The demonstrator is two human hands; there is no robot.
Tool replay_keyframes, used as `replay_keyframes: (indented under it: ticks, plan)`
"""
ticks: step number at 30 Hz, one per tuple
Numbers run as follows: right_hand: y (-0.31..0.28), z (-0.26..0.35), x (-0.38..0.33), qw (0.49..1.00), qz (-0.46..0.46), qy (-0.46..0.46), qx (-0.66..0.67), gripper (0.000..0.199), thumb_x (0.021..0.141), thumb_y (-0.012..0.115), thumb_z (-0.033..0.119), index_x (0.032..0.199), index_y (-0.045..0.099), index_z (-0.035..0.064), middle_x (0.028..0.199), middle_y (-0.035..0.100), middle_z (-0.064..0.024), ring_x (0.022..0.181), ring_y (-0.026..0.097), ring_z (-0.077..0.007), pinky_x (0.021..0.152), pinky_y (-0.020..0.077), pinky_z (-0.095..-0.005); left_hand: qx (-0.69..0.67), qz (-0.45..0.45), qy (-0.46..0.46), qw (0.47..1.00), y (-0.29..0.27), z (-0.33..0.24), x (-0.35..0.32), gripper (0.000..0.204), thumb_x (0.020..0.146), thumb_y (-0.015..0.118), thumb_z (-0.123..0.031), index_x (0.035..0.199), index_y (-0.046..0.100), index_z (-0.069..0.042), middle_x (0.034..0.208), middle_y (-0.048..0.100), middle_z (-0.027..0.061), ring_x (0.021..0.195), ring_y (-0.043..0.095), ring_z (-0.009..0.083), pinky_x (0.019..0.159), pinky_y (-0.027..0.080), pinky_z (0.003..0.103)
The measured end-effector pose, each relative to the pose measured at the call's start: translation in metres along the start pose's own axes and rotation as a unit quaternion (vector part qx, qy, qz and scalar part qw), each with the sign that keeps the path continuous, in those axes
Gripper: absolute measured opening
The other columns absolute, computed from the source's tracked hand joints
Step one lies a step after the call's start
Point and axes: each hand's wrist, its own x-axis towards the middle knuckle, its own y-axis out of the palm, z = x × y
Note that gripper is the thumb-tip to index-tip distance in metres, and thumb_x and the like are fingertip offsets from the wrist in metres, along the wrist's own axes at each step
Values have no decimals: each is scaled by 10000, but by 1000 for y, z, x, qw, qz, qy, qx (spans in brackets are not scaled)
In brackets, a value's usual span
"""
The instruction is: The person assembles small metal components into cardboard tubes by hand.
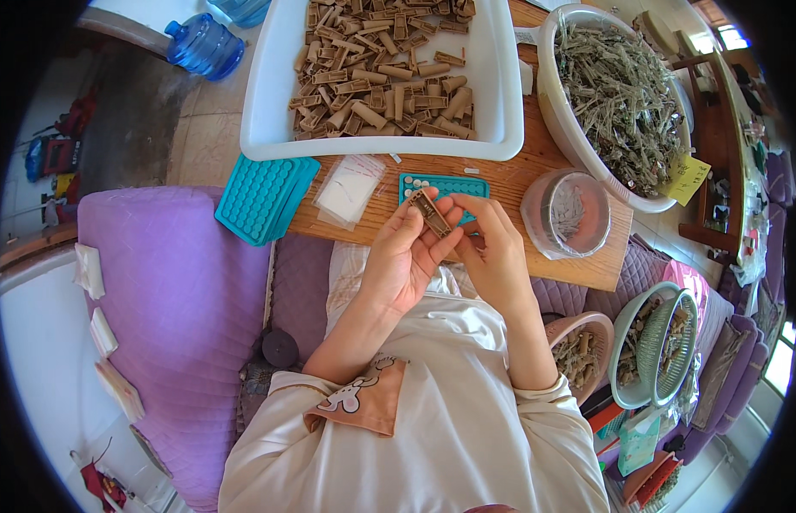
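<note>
Above my lap, my left hand (396,261) is closed around a brown plastic casing (432,214), hollow side up, with small dark and light details inside. My right hand (496,248) is close beside it, fingers curled together near the casing's lower right end. What its fingertips pinch, if anything, is hidden. Just behind the hands lies a teal tray (466,184) with rows of round hollows. Several small white discs (412,183) are at its left end.
A white tub (511,120) of brown casings (372,85) stands on the wooden table (500,175). Stacked teal trays (265,201) and a clear bag (351,190) lie left. A round clear container (593,221) and a basin (547,94) of thin strips (616,107) stand right.
</note>
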Motion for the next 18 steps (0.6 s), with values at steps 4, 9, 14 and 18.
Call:
replay_keyframes:
  ticks: [4, 9, 14, 18]
  plan:
    - [5, -12, 2, 999, -18, -21, 29, 384, 700, 510, -116, 1062, 502, 13, 993, 520, -122, 782, 596, -220, 665, 502, -286, 115, 0, 58, 992, 3, -1, 0, 298, 910, 398, -174, 1156, 410, -6, 1096, 522, 135, 1032, 521, 236, 871, 470, 347]
    - [21, -16, 2, 986, -62, -12, 154, 376, 686, 554, -79, 1049, 510, 10, 965, 556, -113, 794, 597, -208, 713, 506, -280, 256, -7, 114, 960, 3, 0, -5, 298, 910, 408, -170, 1159, 412, -7, 1087, 528, 125, 1025, 522, 221, 841, 460, 312]
    - [30, -17, 3, 997, -51, -8, 50, 379, 663, 588, -66, 1029, 522, 10, 864, 585, -100, 762, 594, -195, 656, 509, -276, 449, -19, 175, 876, -7, 9, -10, 254, 894, 423, -84, 1136, 455, -13, 1045, 549, 113, 976, 528, 157, 806, 434, 250]
    - [31, -20, 8, 999, -16, 23, 39, 363, 661, 593, -48, 1014, 530, 9, 852, 586, -101, 712, 584, -184, 625, 501, -282, 551, -59, 229, 800, -13, 13, -11, 294, 858, 450, -13, 1150, 475, -38, 991, 587, 102, 888, 556, 138, 762, 438, 236]
